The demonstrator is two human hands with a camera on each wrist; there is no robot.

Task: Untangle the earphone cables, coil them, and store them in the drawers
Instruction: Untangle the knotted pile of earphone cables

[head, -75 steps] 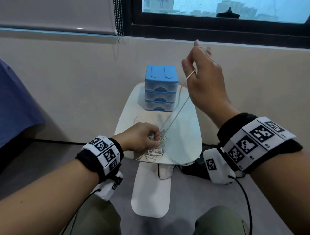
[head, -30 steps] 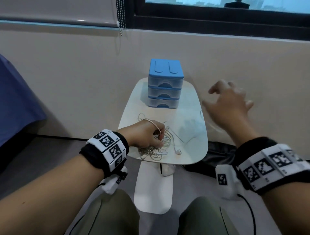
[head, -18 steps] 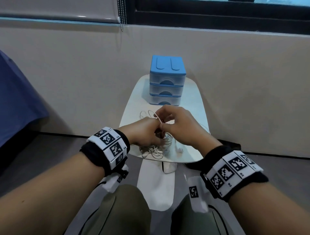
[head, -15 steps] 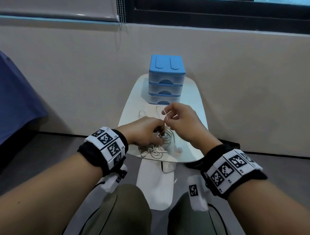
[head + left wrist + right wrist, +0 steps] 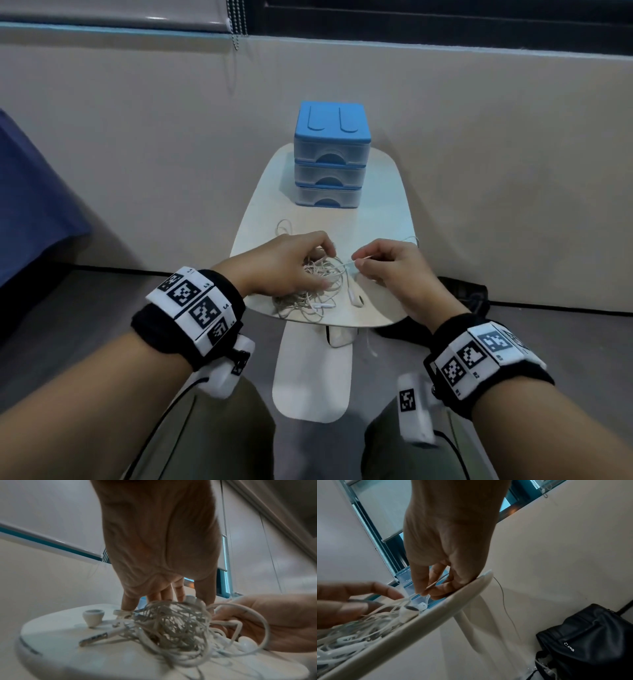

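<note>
Since half a second ago, my right hand (image 5: 390,265) has drawn rightward, pinching one cable strand (image 5: 346,264); my left hand (image 5: 284,265) grips the earphone tangle (image 5: 315,287) on the white table (image 5: 383,219).

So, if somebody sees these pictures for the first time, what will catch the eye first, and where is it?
First, the tangle of white earphone cables at the near edge of the small white table, with the left hand resting on it and the right hand pinching one strand at its right. Next, the blue three-drawer box at the table's far end, all drawers closed.
</note>
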